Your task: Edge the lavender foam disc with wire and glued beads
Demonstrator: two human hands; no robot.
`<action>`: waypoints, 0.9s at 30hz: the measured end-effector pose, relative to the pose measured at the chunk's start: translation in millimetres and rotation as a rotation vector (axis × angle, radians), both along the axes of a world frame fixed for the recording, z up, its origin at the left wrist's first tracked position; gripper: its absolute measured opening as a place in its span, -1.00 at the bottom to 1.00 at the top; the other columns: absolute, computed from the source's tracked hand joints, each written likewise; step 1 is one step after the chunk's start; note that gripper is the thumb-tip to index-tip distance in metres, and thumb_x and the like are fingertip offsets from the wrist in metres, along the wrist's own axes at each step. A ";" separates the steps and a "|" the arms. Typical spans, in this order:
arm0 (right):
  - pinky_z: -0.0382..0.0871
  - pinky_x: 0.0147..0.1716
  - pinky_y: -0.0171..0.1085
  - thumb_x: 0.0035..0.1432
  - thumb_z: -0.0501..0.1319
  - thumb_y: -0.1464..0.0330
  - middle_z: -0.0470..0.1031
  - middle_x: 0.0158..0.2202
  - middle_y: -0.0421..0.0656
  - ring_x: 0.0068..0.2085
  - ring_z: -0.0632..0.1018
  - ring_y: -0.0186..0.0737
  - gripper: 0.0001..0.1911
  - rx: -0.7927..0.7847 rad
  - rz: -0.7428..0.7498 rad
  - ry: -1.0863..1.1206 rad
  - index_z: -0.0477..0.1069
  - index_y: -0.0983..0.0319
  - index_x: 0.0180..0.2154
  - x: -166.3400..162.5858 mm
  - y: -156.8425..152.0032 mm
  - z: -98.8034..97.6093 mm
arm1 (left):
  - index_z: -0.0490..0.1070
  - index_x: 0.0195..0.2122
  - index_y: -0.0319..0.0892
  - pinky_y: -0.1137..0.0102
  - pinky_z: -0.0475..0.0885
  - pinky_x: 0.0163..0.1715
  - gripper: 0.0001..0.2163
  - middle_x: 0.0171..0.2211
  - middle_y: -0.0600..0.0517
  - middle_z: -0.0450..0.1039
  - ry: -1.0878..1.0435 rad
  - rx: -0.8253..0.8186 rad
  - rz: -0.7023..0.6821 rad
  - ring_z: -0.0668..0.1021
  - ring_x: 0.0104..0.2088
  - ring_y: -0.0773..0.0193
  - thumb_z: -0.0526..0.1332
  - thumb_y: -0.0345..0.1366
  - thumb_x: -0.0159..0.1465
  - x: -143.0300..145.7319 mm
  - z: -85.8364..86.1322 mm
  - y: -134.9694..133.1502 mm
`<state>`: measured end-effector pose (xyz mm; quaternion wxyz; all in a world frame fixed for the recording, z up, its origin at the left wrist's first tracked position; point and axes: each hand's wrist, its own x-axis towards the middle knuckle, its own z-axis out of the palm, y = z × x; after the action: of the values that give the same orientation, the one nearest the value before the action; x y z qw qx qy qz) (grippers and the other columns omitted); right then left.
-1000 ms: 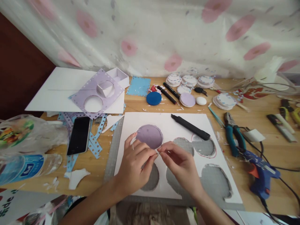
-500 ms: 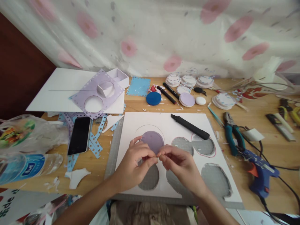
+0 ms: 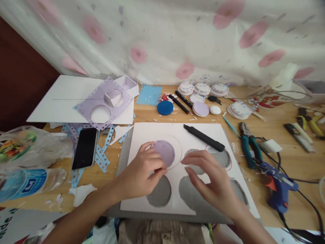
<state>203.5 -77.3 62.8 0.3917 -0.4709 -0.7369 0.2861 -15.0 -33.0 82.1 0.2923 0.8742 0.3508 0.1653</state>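
A round lilac paper disc is pinched at its lower left edge between the thumb and fingers of my left hand. It is over the white board, beside a drawn circle line. Some of its left edge is behind my fingers. My right hand is apart from the disc, thumb and fingers spread, with nothing in it. Under both hands, the white board has several round cut-out holes that show the grey cutting mat beneath. A black utility knife lies across the board's upper right.
To the right are teal-handled pliers and a blue glue gun with its cord. Stacked paper discs, markers and a blue disc stand behind. Leftward lie a phone and a water bottle.
My right hand has let go of the disc's edge, moved right and opened. My left hand keeps hold of the disc, which has shifted slightly left.
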 end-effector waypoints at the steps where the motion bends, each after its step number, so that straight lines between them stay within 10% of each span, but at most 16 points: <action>1: 0.32 -0.12 -0.17 0.22 0.15 0.47 0.44 -0.16 -0.09 -0.10 0.44 -0.18 -0.79 0.036 0.087 -0.088 0.38 0.17 -0.10 0.7 2.9 4.1 | 0.41 -0.47 -0.17 0.15 0.10 0.22 -0.83 -0.51 0.11 0.36 0.021 0.044 -0.019 0.44 -0.34 0.33 0.13 -0.43 0.26 0.5 1.7 0.9; 15: 0.23 -0.25 -0.25 0.23 0.17 0.45 0.47 -0.33 -0.17 -0.24 0.40 -0.24 -0.92 -0.032 0.418 -0.379 0.43 0.22 -0.31 -7.3 31.2 8.5 | 0.39 -0.46 -0.20 0.18 0.20 0.15 -0.83 -0.49 0.05 0.37 0.149 0.282 -0.210 0.38 -0.34 0.26 0.09 -0.48 0.24 4.6 -3.6 3.5; 27: 0.27 -0.28 -0.28 0.16 0.17 0.54 0.43 -0.38 -0.19 -0.28 0.40 -0.26 -0.88 -0.147 0.439 -0.249 0.37 0.23 -0.37 -6.8 29.0 9.2 | 0.41 -0.42 -0.17 0.23 0.19 0.12 -0.83 -0.45 0.06 0.44 -0.044 -0.060 -0.152 0.47 -0.29 0.29 0.10 -0.44 0.28 7.1 -8.5 3.8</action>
<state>196.7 -48.2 71.9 0.1910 -0.3587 -0.8412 0.3568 -8.0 -29.2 73.6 0.3376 0.8853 0.2815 0.1514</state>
